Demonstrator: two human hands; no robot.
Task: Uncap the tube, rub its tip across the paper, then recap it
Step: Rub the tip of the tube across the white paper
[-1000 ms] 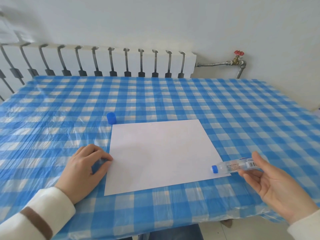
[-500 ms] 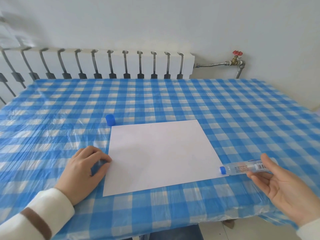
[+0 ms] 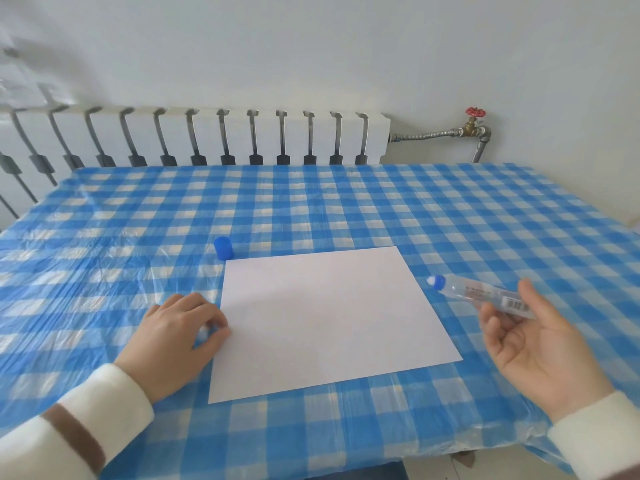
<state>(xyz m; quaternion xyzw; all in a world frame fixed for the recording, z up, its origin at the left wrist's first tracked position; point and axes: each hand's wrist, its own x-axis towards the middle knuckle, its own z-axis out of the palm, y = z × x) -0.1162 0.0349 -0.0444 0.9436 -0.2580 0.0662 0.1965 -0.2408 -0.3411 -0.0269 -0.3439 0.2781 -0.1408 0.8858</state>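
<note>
Left hand [image 3: 176, 341] curled, fingertips pinning white paper sheet [image 3: 329, 320] at its left edge. Blue cap [image 3: 223, 248] upright beside far-left corner (off the tube). Right hand [image 3: 533, 344] loosely clasping clear glue tube [image 3: 485, 296], tip just past right edge.

Flat white paper sheet [image 3: 325, 320]: centre of the blue-and-white checked plastic tablecloth [image 3: 346, 206]. Small blue cylindrical cap [image 3: 223, 248]: upright, just behind the sheet's far-left corner. Clear plastic tube [image 3: 485, 295]: right of the sheet, held off the cloth. White ribbed radiator [image 3: 207, 136]: behind the table.
</note>
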